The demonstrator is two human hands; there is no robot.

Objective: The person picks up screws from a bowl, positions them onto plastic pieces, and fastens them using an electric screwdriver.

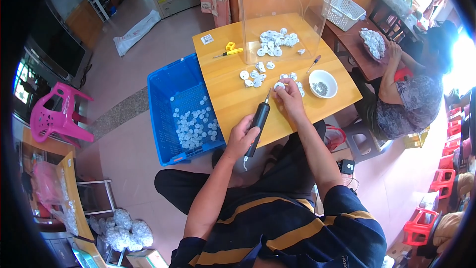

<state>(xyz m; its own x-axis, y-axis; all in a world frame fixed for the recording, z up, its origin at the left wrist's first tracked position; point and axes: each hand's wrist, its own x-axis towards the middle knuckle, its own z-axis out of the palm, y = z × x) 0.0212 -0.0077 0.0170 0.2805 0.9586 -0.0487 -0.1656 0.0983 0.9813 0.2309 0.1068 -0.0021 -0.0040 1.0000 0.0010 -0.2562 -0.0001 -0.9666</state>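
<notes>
My left hand (241,138) is wrapped round a black electric screwdriver (261,117), whose cord hangs from its lower end. The screwdriver slants up to the right, its bit close to a small white round plastic part (279,86). That part is pinched in the fingers of my right hand (292,101); whether the bit touches it I cannot tell. Several similar white parts (255,78) lie loose on the wooden table (233,101), some just beyond my right fingers. To the right stands a white bowl (332,79) with small metal screws (320,88) in it.
A clear plastic bin (285,7) on its side holds more white parts. Yellow (233,51) and dark-handled (316,60) screwdrivers lie on the table. A blue crate (159,119) with white discs stands left. At right, another person (411,82) sits by a brown table; a pink chair (54,114) stands far left.
</notes>
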